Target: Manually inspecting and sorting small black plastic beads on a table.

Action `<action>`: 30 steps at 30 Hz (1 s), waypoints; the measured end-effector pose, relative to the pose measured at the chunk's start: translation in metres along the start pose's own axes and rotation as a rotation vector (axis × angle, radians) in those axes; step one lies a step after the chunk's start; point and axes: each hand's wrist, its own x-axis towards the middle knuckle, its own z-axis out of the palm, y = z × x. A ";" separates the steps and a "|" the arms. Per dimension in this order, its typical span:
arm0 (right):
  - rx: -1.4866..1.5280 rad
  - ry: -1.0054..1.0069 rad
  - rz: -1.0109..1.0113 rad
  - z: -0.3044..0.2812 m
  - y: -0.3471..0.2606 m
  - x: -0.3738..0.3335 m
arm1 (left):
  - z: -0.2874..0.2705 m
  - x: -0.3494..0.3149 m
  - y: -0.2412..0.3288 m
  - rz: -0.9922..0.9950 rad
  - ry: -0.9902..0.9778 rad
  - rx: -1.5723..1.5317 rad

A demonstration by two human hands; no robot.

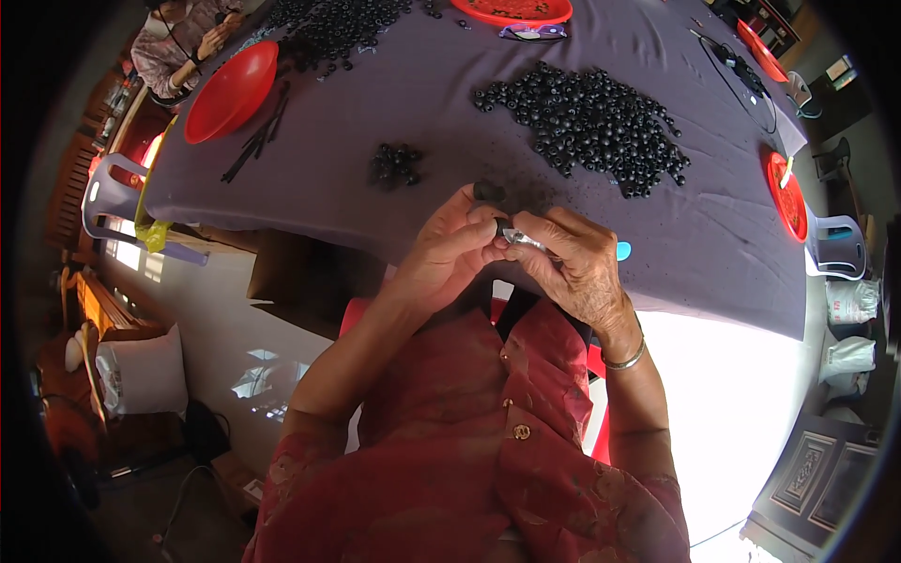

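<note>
Bead: small, round, black, matte, pinched in my left hand (pixel 450 249) fingertips above the table's (pixel 310 202) near edge.
Right hand (pixel 577 263): clenched on a small shiny silver piece (pixel 519 238) meeting the bead (pixel 488 192).

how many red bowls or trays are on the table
4. A red bowl tilted at the far left edge, a red tray at the far middle, one at the far right corner, one on the right edge. More may lie out of view.
</note>
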 end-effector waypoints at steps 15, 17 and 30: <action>-0.070 -0.086 -0.045 -0.006 -0.001 0.002 | -0.001 0.000 -0.005 -0.032 0.024 -0.068; -0.074 -0.090 -0.054 -0.007 0.000 0.002 | -0.001 0.000 -0.004 -0.027 0.010 -0.064; 0.105 -0.111 0.054 -0.001 0.005 -0.003 | -0.007 0.001 -0.002 0.002 -0.025 -0.052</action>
